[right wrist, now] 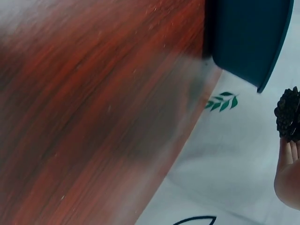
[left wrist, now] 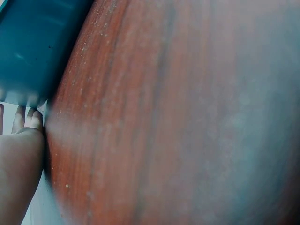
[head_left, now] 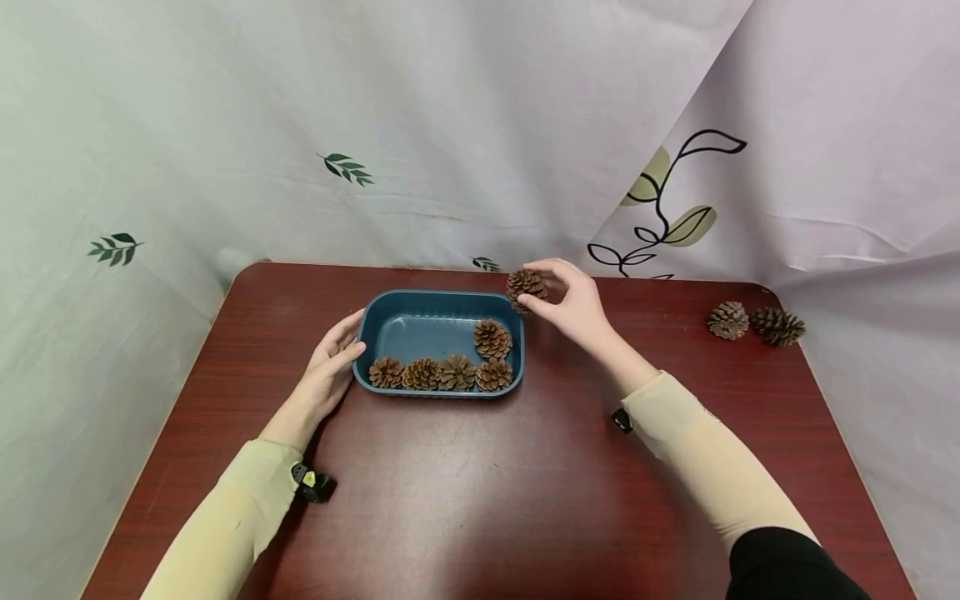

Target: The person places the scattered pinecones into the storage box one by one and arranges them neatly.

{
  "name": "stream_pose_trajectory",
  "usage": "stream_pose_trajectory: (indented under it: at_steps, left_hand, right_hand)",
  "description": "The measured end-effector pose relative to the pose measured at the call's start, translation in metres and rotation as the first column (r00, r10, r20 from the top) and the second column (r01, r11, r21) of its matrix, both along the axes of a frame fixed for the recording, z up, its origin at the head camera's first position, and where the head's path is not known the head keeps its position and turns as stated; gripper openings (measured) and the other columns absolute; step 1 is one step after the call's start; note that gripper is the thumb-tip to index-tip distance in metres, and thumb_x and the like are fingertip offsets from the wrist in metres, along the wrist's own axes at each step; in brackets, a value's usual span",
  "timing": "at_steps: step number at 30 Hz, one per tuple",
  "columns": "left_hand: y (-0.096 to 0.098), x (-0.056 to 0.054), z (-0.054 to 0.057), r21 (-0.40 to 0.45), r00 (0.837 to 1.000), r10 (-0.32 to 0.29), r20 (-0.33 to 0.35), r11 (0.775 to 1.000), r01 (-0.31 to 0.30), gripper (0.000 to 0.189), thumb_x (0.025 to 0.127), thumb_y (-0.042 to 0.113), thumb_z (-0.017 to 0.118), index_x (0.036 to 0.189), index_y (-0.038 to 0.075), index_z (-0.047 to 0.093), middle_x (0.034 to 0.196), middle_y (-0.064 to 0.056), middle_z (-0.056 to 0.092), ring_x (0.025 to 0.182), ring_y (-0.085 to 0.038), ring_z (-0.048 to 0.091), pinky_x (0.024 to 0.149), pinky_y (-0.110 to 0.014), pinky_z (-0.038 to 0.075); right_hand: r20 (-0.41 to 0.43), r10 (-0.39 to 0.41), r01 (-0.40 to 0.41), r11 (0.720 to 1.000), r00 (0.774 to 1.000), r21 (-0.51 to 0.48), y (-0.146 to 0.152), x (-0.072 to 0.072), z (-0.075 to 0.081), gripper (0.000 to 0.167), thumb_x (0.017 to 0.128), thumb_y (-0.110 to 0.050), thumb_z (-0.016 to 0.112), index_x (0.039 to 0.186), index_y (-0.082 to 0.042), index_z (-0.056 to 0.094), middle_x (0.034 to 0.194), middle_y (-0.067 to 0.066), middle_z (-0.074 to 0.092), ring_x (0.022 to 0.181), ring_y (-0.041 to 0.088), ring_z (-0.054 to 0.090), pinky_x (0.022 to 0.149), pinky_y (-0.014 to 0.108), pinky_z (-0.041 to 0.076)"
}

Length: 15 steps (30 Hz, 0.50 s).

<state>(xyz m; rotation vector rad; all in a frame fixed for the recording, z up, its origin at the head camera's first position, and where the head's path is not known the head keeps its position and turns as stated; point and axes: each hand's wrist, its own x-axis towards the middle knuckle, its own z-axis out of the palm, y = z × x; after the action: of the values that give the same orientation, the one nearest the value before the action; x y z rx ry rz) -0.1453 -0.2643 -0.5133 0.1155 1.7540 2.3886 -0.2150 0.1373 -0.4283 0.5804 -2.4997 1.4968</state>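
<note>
A dark blue rectangular plastic container (head_left: 438, 293) stands on the table, holding several brown pine cones, four of them in a row along its near side (head_left: 422, 374) and one above at the right (head_left: 492, 339). At its left end, my left hand (head_left: 332, 367) holds the wall, thumb over the rim and fingers along the outside; the left wrist view shows the fingertips (left wrist: 33, 121) against that wall. My right hand (head_left: 573, 304) pinches another pine cone (head_left: 525, 288) between thumb and fingers, above the container's far right corner. This pine cone (right wrist: 288, 115) appears dark in the right wrist view.
Two more pine cones, one greyish (head_left: 727, 321) and one darker (head_left: 778, 326), lie side by side at the table's far right corner. The reddish-brown wooden table (head_left: 420, 475) meets a white curtain (head_left: 450, 150) with leaf prints behind it.
</note>
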Motion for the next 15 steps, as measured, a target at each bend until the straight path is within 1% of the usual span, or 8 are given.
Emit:
stream_pose_trajectory:
  at_steps: [3, 7, 15]
  left_hand:
    - [0.0, 0.0, 0.0, -0.005, 1.0, -0.001, 0.008, 1.0, 0.001, 0.06, 0.11, 0.0, 0.048, 0.167, 0.01, 0.032, 0.148, 0.017, 0.054, 0.135, 0.001, 0.054, 0.105, -0.016, 0.048]
    - [0.0, 0.0, 0.0, -0.009, 1.0, 0.001, 0.012, 1.0, -0.001, 0.06, 0.11, 0.0, 0.048, 0.167, 0.01, 0.032, 0.148, 0.017, 0.053, 0.135, 0.002, 0.053, 0.105, -0.016, 0.048]
    - [0.001, 0.0, 0.002, -0.002, 1.0, 0.004, 0.004, 1.0, -0.004, 0.06, 0.11, -0.001, 0.048, 0.167, 0.009, 0.031, 0.147, 0.017, 0.055, 0.134, 0.001, 0.055, 0.104, -0.016, 0.049]
  right_hand:
    - [0.012, 0.011, -0.011, 1.0, 1.0, 0.015, -0.007, 0.002, 0.0, 0.044, 0.088, -0.009, 0.088, 0.13, -0.006, 0.074, 0.128, 0.014, 0.072, 0.116, 0.03, 0.071, 0.105, 0.042, 0.057]
    - [0.033, 0.032, -0.033, 0.999, 0.999, 0.008, -0.016, 0.004, -0.001, 0.044, 0.089, -0.01, 0.087, 0.131, -0.008, 0.074, 0.128, 0.013, 0.071, 0.117, 0.029, 0.07, 0.106, 0.041, 0.057]
    - [0.07, 0.08, -0.076, 0.996, 0.994, -0.055, -0.033, 0.006, 0.0, 0.043, 0.091, -0.009, 0.086, 0.132, -0.007, 0.072, 0.13, 0.014, 0.069, 0.123, 0.029, 0.067, 0.11, 0.037, 0.055]
